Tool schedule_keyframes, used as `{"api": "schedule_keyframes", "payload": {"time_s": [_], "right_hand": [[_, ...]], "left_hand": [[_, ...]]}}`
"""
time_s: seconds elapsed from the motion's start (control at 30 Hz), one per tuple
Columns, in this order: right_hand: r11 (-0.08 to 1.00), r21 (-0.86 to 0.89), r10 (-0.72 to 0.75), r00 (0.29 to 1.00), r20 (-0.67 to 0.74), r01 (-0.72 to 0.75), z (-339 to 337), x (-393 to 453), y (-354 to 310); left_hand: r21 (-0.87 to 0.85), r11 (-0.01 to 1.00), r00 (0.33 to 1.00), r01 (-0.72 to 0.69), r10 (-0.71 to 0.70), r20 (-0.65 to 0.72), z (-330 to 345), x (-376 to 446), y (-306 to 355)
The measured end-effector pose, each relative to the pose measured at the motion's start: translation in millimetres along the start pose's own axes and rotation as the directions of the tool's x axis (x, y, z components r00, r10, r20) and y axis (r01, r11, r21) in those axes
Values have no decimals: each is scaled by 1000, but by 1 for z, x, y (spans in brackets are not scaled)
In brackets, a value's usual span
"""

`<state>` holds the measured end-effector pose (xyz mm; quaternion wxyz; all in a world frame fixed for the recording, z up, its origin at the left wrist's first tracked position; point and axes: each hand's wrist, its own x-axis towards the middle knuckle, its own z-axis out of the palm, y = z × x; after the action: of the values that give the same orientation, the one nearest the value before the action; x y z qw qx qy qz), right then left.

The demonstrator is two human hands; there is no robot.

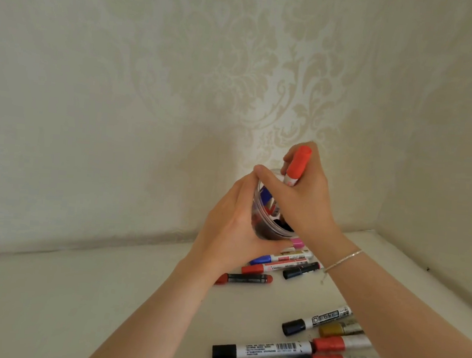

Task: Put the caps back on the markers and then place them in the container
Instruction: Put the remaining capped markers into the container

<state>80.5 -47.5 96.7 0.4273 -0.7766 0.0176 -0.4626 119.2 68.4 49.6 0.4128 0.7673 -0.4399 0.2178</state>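
Red-capped marker: capped, held upright-tilted, cap end up, body end going down into the mouth of the clear plastic container. Not released yet, as far as can be judged.

Right hand: fingers curled round the marker's lower body, pinching it just above the container rim. Thin bracelet on that wrist.

Left hand: fingers and thumb wrapped round the container's near side and base, holding it tilted and lifted off the bench. Fingertips hidden behind the wall.

Container contents: several markers already inside; a blue one and dark ones show through the wall. Count not readable.

Left to do:
- Far cluster just under the container: pink marker, blue-capped marker, a red-capped one, a black-capped one, and a black marker with red ends. All look capped.
- Near cluster beside the right forearm: black-capped white marker, gold marker, two with red caps, a long black-capped marker, and a dark one at the bottom edge. Far ends hidden by the arm, so cap state there is not fully checkable.

Estimate: early-to-middle; roughly ten markers still on the bench.

Backdrop: patterned cream wallpaper on two walls meeting in a corner.
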Motion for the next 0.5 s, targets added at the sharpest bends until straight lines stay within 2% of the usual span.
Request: {"api": "schedule_keyframes", "payload": {"time_s": [0.1,0.33,0.5], "right_hand": [[999,-41,13,1000,-23,-14,0,2,1],[953,-300,-42,999,12,44,-4,3,9],[941,-315,-132,991,7,127,-13,0,10]], "left_hand": [[20,1000,1000,14,-14,-2,1,1,-3],[36,999,1000,16,-17,14,5,1,-4],[24,998,998,53,-54,19,4,-1,-4]]}}
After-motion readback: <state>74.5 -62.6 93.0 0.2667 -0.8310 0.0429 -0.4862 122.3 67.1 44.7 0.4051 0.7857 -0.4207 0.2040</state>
